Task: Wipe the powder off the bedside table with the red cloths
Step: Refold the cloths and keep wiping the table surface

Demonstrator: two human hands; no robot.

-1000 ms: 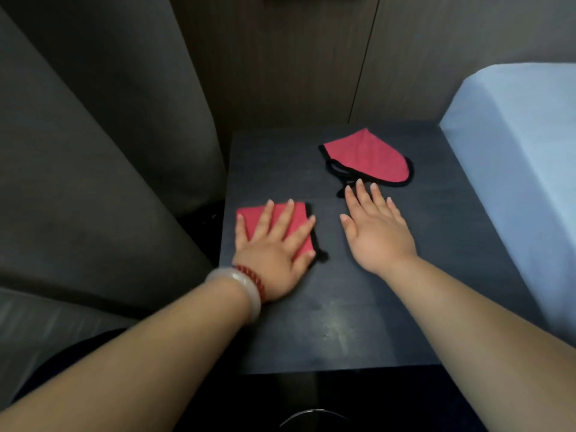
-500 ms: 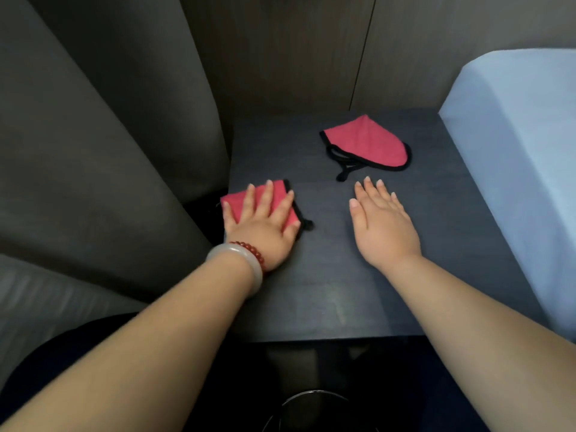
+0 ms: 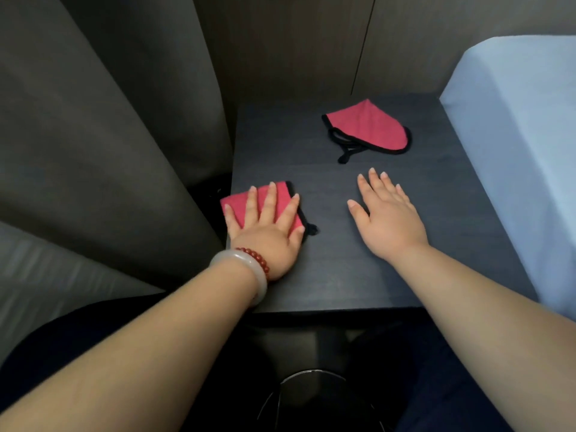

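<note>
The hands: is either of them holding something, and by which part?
Nothing is gripped. The left hand presses flat, fingers straight, on the folded red cloth; the right hand lies open on the table.

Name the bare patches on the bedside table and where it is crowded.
Bare: the near strip of the bedside table between the wrists; the back left corner beside the far red cloth. Crowded: the left edge, where the left hand presses the folded red cloth.

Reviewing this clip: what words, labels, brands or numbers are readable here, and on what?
None readable: the near red cloth, the far red cloth, the bedside table and the pale bangle show no print, label or number.
</note>
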